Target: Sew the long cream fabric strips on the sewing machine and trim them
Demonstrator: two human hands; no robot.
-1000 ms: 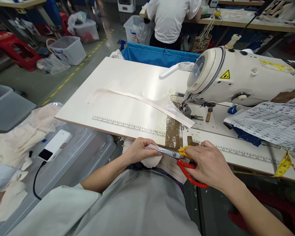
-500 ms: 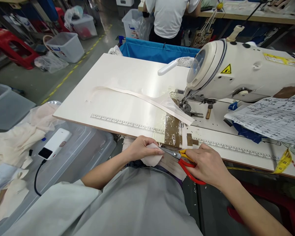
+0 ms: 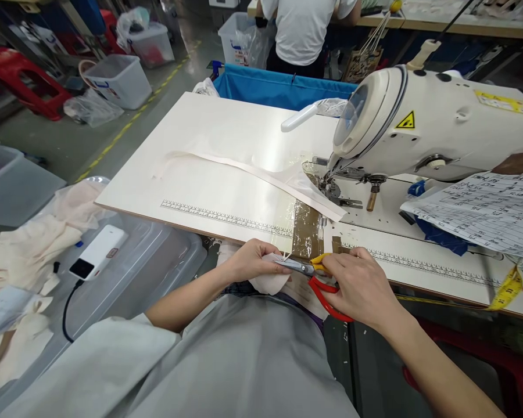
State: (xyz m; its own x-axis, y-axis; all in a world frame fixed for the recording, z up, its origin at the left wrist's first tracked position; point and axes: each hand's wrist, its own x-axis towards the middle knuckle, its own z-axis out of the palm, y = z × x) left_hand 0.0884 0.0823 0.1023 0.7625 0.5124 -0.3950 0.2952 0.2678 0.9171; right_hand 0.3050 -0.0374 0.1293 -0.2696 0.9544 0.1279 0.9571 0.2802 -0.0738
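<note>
My left hand (image 3: 255, 261) pinches a small pale fabric piece (image 3: 269, 283) at the table's front edge, above my lap. In my right hand (image 3: 359, 284) are scissors (image 3: 303, 266) with one red and one yellow handle. Their blades point left and lie at the fabric's upper edge, by my left fingertips. A thin pale strip sticks up beside the blades. On the white table (image 3: 209, 122), a long pale fabric strip (image 3: 253, 171) reaches from the left to near the sewing machine's needle area (image 3: 329, 186).
The sewing machine (image 3: 436, 125) stands at the right, with written sheets (image 3: 483, 209) and a yellow tape measure (image 3: 505, 287) near it. At the left, fabric pieces (image 3: 30, 249) and a white device (image 3: 98, 252) rest on a plastic lid. A person (image 3: 303, 32) is beyond the blue bin (image 3: 274, 87).
My right hand has shifted slightly, and the scissors have moved left and up, their blades now over the fabric's upper edge. The scissor handles are closer together. The view has shifted slightly.
</note>
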